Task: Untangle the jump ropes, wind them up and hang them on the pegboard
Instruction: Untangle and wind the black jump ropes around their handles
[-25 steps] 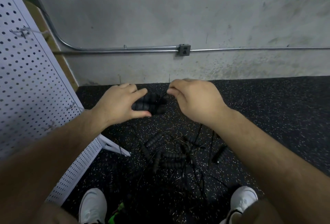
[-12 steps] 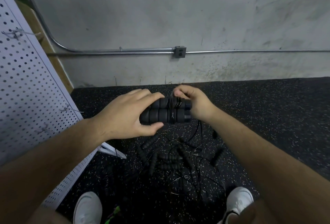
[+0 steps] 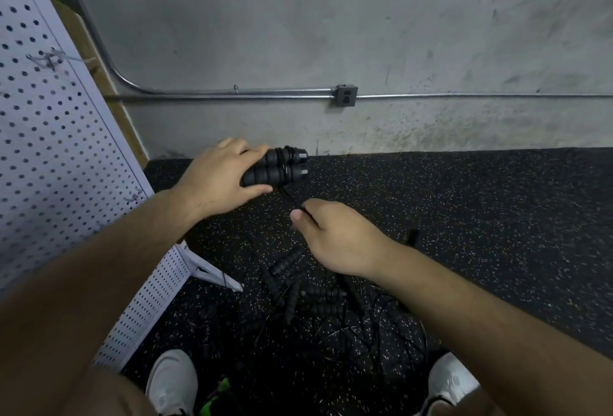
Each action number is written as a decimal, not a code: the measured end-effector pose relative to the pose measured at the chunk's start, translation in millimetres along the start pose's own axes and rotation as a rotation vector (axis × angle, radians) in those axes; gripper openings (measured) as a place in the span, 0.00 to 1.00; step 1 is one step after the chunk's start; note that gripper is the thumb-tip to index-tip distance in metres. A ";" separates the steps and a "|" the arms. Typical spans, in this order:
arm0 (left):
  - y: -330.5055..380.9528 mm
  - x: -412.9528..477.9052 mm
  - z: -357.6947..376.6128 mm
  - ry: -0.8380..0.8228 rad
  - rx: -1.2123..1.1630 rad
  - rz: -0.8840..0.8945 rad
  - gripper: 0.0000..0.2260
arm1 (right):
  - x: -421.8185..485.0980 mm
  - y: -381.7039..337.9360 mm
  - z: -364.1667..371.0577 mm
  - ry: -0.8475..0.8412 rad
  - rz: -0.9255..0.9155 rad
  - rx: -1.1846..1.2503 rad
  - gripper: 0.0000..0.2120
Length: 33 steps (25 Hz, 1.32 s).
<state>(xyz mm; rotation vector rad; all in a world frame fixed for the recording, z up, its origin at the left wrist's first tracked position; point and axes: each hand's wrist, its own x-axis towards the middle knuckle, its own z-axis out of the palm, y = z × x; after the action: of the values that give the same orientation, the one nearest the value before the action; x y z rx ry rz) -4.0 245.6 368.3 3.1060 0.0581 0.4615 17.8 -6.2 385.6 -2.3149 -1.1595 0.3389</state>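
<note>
The left hand is curled around two black ribbed jump-rope handles, holding them side by side as one bundle at chest height in front of the grey wall. Pressing them together gives a firm core to wind onto; several turns of thin black cord already circle the handles near their capped ends. The right hand sits just below and to the right, thumb and fingers pinched on the cord. The short stretch between bundle and pinch looks taut, likely so the next turn lies snug rather than slack. This rope seems to be mid-winding, with more cord trailing below the right hand, though where it ends cannot be made out. The other ropes lie in a tangle on the speckled rubber floor, between the person's white shoes. The white pegboard stands close on the left, its wire hook bare.
</note>
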 end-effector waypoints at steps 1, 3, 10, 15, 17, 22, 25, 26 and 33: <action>-3.4 0.2 4.9 -0.028 0.012 0.009 0.36 | -5.1 -4.0 -8.0 0.005 -0.017 -0.040 0.17; -3.8 -1.1 10.4 -0.077 -0.005 0.041 0.36 | -10.0 -8.2 -24.0 0.057 -0.072 -0.145 0.14; 42.3 -20.8 10.4 -0.089 -0.028 0.335 0.32 | 9.7 27.2 -51.5 0.354 -0.148 -0.441 0.14; 76.3 -37.8 -11.2 -0.088 -0.212 0.391 0.33 | 22.6 67.5 -57.8 0.298 -0.073 -0.285 0.13; 82.9 -40.4 -23.9 -0.088 -0.314 0.320 0.35 | 26.6 78.5 -55.1 0.229 0.005 0.078 0.11; 80.1 -29.9 -36.7 0.004 -0.373 0.167 0.36 | 25.1 65.8 -11.4 0.059 0.127 0.220 0.18; 59.7 -13.0 -25.4 0.047 -0.334 0.059 0.35 | 13.5 46.1 14.0 0.060 0.006 0.088 0.18; 50.5 -7.6 -20.2 0.042 -0.321 0.017 0.36 | 9.8 38.1 17.1 0.055 -0.018 0.063 0.19; 8.8 2.0 15.7 -0.053 -0.176 -0.022 0.38 | -16.7 5.0 -9.7 -0.007 -0.088 -0.129 0.14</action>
<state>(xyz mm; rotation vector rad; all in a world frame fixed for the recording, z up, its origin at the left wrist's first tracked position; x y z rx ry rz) 2.8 236.9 353.9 2.9395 0.0488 0.3624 15.4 -25.3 390.6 -2.3643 -1.3176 0.2465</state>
